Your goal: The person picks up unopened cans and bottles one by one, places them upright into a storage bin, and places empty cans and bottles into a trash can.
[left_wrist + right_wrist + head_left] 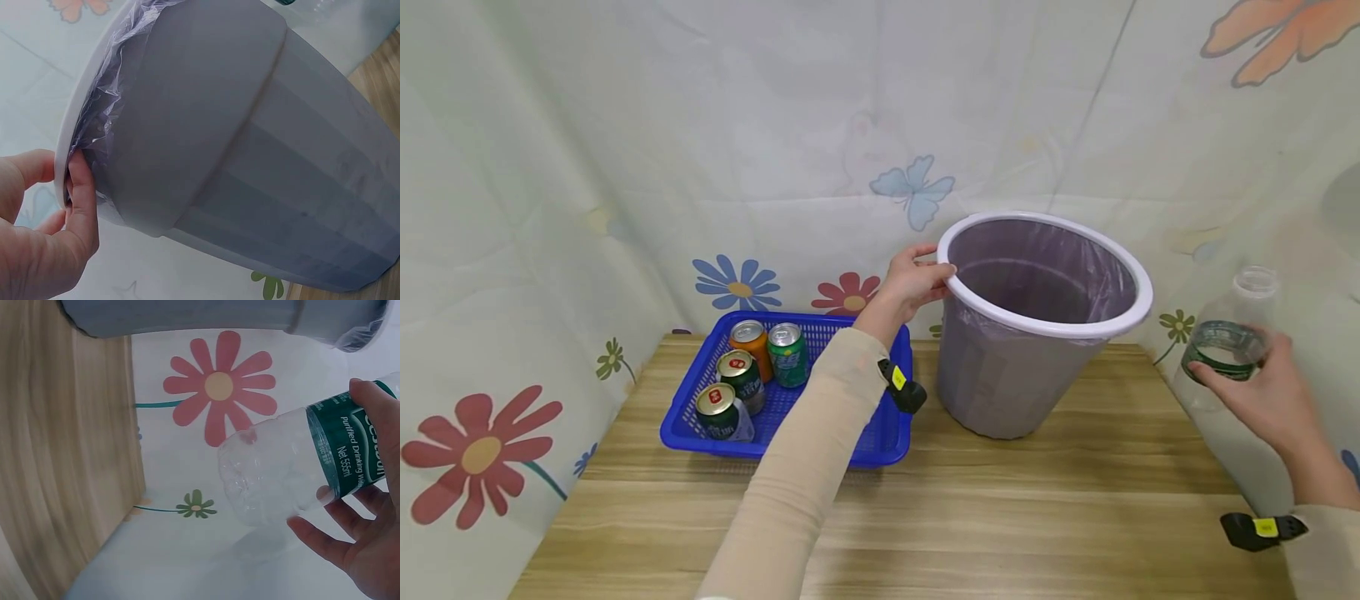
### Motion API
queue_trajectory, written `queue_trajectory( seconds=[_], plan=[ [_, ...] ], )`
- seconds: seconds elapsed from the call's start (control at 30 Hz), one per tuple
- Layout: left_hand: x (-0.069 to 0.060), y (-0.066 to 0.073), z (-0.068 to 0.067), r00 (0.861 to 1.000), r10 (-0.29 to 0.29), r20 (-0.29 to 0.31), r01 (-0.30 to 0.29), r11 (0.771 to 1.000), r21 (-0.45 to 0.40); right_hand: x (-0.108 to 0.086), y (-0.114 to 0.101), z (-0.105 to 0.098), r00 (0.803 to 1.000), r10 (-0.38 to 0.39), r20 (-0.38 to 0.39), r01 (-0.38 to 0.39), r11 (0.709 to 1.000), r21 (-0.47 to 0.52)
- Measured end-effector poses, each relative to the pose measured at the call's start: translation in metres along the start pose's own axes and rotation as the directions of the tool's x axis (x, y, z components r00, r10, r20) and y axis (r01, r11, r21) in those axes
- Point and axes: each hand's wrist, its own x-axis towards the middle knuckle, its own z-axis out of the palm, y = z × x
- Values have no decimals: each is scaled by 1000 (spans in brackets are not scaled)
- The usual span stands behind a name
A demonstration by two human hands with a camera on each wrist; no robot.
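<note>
A grey trash can [1007,375] with a white rim and a thin plastic liner stands tilted on the table. My left hand [916,282] pinches its rim at the left; the left wrist view has the thumb on one side of the rim and fingers [84,194] under it. In my right hand [1273,392] is a clear plastic water bottle [269,469] with a green label, gripped around the label. The bottle is held in the air right of the trash can, its open-looking neck upward in the head view. It looks empty.
A blue plastic basket [681,429] sits left of the trash can, partly hidden by my left forearm. Several drink cans [787,358] stand in its left part. The wooden table [1000,517] ends at a flower-printed curtain [820,125] behind and at both sides.
</note>
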Motion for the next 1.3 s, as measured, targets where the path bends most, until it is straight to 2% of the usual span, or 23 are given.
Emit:
queue_trajectory(
  seconds=[0.77, 1.07, 1.3],
  plan=[
    [-1, -1, 0, 1000, 2, 1, -2, 1000, 6, 19, -33, -23, 999, -39, -24, 35, 988, -151],
    [-1, -1, 0, 1000, 5, 1, -5, 1000, 7, 22, -37, -31, 996, -84, -1, 83, 985, -152],
    [-1, -1, 0, 1000, 11, 1, -11, 1000, 6, 29, -49, -37, 987, -160, 13, 160, 975, -153]
  ],
)
